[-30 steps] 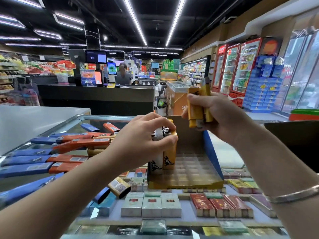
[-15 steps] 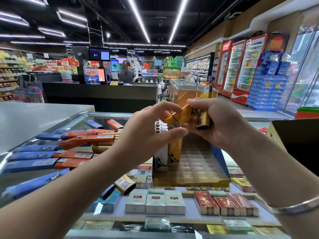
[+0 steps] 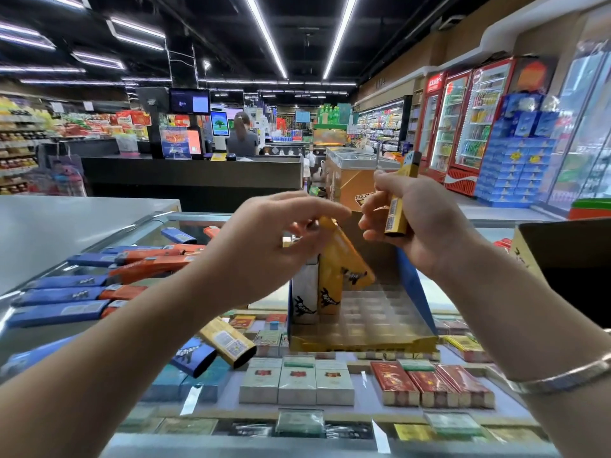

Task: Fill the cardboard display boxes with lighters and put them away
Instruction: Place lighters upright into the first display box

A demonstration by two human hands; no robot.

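An open cardboard display box (image 3: 373, 342) with blue sides stands on the glass counter. At its left end stand a white lighter (image 3: 304, 295) and a yellow lighter (image 3: 327, 292). My left hand (image 3: 264, 249) pinches the top of another yellow lighter (image 3: 347, 259), tilted over the box. My right hand (image 3: 416, 223) holds one upright yellow lighter (image 3: 401, 196) above the box's back wall. Several loose blue and orange lighters (image 3: 99, 285) lie on the counter at the left, and a yellow one (image 3: 228, 342) lies near the box.
Cigarette packs (image 3: 297, 381) fill the glass case (image 3: 198, 438) under the counter top. A dark open box (image 3: 568, 259) stands at the right edge. Behind are a black checkout counter (image 3: 191, 180), a person at a till and drink fridges (image 3: 463, 127).
My left hand took one yellow lighter from my right hand and lowered it, tilted, toward the box. My right hand drew back to the right with the remaining lighter.
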